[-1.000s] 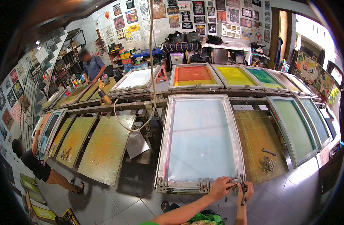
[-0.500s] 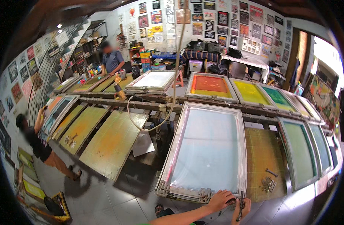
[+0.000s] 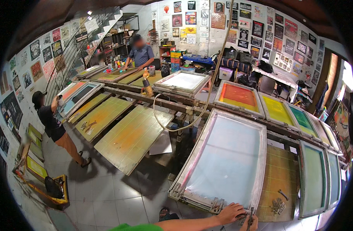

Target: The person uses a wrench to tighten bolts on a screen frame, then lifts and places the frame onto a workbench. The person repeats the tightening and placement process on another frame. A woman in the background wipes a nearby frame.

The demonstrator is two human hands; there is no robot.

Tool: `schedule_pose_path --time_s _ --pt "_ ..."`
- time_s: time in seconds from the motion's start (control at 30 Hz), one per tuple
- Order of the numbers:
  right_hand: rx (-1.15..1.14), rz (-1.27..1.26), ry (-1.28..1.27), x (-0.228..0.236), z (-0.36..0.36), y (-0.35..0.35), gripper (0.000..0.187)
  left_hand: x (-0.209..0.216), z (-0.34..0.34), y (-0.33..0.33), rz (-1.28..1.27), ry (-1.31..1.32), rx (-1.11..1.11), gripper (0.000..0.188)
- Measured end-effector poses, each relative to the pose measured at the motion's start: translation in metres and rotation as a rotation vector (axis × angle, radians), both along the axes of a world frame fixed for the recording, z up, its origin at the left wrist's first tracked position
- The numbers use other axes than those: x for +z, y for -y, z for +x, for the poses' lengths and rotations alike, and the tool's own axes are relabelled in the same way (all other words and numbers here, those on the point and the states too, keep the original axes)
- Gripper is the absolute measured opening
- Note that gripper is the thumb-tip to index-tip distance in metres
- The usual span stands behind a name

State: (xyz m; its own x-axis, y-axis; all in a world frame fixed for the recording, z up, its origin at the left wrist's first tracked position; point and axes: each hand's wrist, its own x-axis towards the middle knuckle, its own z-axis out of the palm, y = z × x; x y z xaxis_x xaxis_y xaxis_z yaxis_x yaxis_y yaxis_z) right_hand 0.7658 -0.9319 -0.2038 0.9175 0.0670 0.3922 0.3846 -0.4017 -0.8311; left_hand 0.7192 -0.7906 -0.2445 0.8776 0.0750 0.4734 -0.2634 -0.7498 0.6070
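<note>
Poster-covered white walls (image 3: 216, 40) are enclosing a grey-tiled floor (image 3: 122, 192) and a long rack of dark, rough beams (image 3: 172, 106). Fine pale-blue mesh is filling a large rectangular screen with a scuffed whitish frame (image 3: 226, 154), which is sitting just left of a grid-lined, orange-stained board (image 3: 280, 165). Toward that board's near edge, a dark metal wrench (image 3: 283, 195) and a heap of silvery metal pieces (image 3: 278, 206) are lying. Compared with a second ago, the view is facing farther left, while both hands are staying at the screen's near-right corner. There the left hand (image 3: 231, 213) is curling its fingers downward; what they are pinching cannot be told. Partly cut off below, the right hand (image 3: 250, 223) is wrapping around a slim dark metal tool (image 3: 252, 211). Cloudy and smooth, the mesh is showing pink along its left edge.
</note>
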Motion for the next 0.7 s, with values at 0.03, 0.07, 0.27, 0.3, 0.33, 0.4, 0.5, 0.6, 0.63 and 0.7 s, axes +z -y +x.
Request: schedule_pose_path --time_s 0.03,0.07,0.27,0.3,0.33,0.4,0.5,0.6,0.63,0.7 --pt "0.008 -0.003 0.000 -0.0002 0.0000 0.0008 0.018 -0.0003 0.0000 -0.0011 0.011 0.006 -0.009 0.024" --pt "0.012 -0.001 -0.003 0.0000 0.0007 -0.0002 0.018 -0.0008 0.0007 -0.0041 0.022 0.012 -0.019 0.023" --pt "0.028 -0.004 -0.021 0.0020 -0.0013 -0.0053 0.018 -0.0028 0.0016 -0.0037 -0.063 0.006 -0.040 0.023" --pt "0.026 -0.003 -0.024 0.0021 -0.0021 -0.0051 0.018 -0.0026 0.0017 -0.0039 -0.082 -0.015 -0.054 0.024" --pt "0.026 -0.004 -0.030 0.0025 -0.0026 -0.0040 0.018 -0.0025 0.0013 -0.0043 -0.086 -0.011 -0.048 0.024" --pt "0.029 -0.001 -0.039 0.0030 -0.0029 -0.0049 0.018 -0.0004 -0.0008 -0.0036 -0.096 -0.004 -0.035 0.024" --pt "0.040 -0.006 -0.049 0.0026 -0.0041 -0.0057 0.018 0.0042 -0.0016 -0.0015 -0.115 0.048 -0.001 0.018" --pt "0.050 -0.016 -0.053 0.0038 -0.0050 -0.0057 0.018 0.0041 0.0003 -0.0025 -0.087 -0.038 -0.009 0.023" --pt "0.056 -0.016 -0.054 0.0038 -0.0049 -0.0057 0.018 0.0043 0.0007 -0.0025 -0.102 -0.059 -0.022 0.024" --pt "0.061 -0.019 -0.056 0.0043 -0.0069 -0.0059 0.018 0.0029 0.0022 -0.0009 -0.132 -0.097 -0.049 0.025"
